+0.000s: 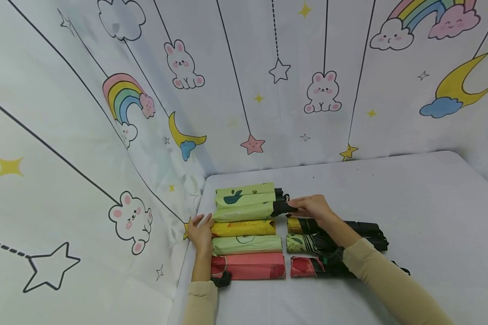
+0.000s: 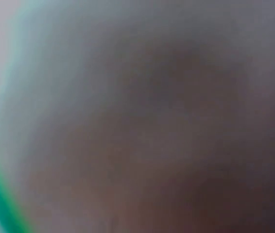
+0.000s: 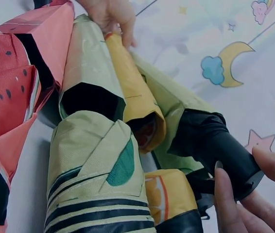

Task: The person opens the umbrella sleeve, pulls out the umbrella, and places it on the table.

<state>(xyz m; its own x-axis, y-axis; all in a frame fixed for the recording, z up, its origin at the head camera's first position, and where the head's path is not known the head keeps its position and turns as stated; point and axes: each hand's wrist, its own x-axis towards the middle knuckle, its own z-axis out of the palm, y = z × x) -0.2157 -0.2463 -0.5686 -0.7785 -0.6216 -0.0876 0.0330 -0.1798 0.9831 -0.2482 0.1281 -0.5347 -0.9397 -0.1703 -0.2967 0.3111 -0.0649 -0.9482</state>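
Observation:
My right hand (image 1: 315, 210) pinches the black end of a folded umbrella (image 3: 215, 145) between thumb and fingers. That umbrella sits mostly inside a light green sleeve (image 1: 244, 212), with its dark end sticking out on the right. At the sleeve's left end is my left hand (image 1: 200, 232), its fingers loosely extended and the thumb near the sleeve tip. In the right wrist view the left hand (image 3: 111, 17) shows at the far ends of the sleeves. Just below lies a yellow sleeve (image 1: 244, 228). The left wrist view is too blurred to read.
Two more sleeved green umbrellas (image 1: 250, 198) lie behind. In front are a pale green sleeve (image 1: 248, 245) and a red sleeve (image 1: 252, 266). On the right lie yellow (image 1: 294, 225), green-striped (image 1: 305, 243) and watermelon-print (image 1: 307, 267) folded umbrellas. A patterned curtain (image 1: 236, 90) borders the white table (image 1: 423, 203).

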